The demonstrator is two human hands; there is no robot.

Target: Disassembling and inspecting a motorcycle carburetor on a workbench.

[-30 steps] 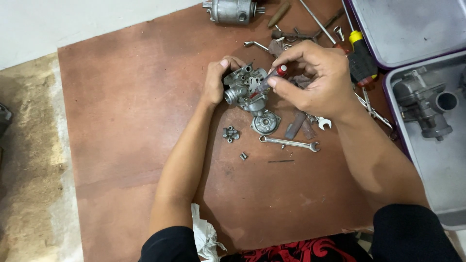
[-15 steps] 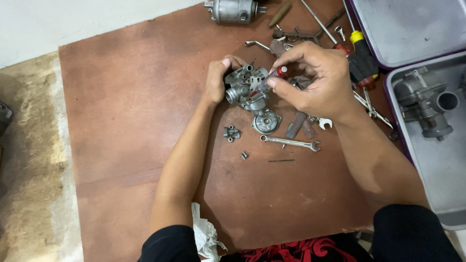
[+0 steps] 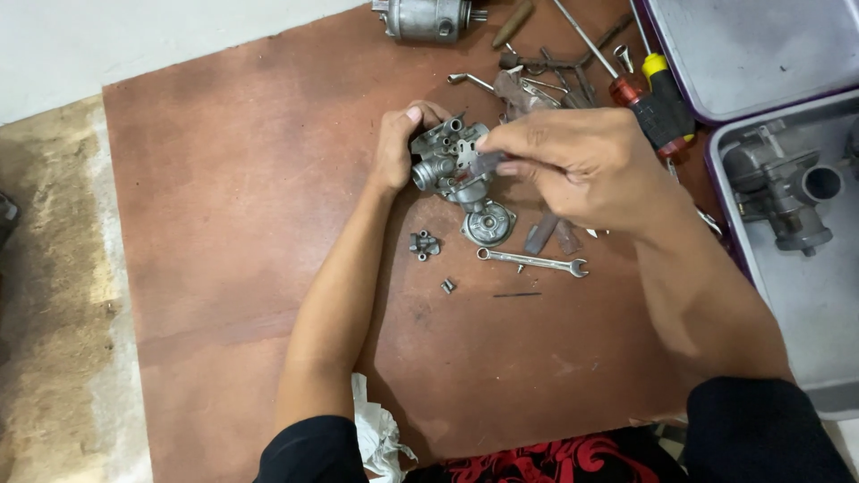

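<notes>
White rag (image 3: pixel 376 434) near the lap. Spanner (image 3: pixel 531 261) and round cover (image 3: pixel 489 223) on board. L hand (image 3: pixel 400 143) clamps carburetor body (image 3: pixel 445 163) mid-board; R hand (image 3: pixel 573 161) pinches small tool at its top. Disassembly underway; needs steady, precise tip placement. Screwdrivers (image 3: pixel 658 98) beyond.

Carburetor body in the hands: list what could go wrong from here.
1. The left hand alone steadies the carburetor body above the board; if it slips, the body may drop onto the round cover.
2. The small fitting and the tiny screw lie loose beside the forearm; a sweep could scatter them.
</notes>
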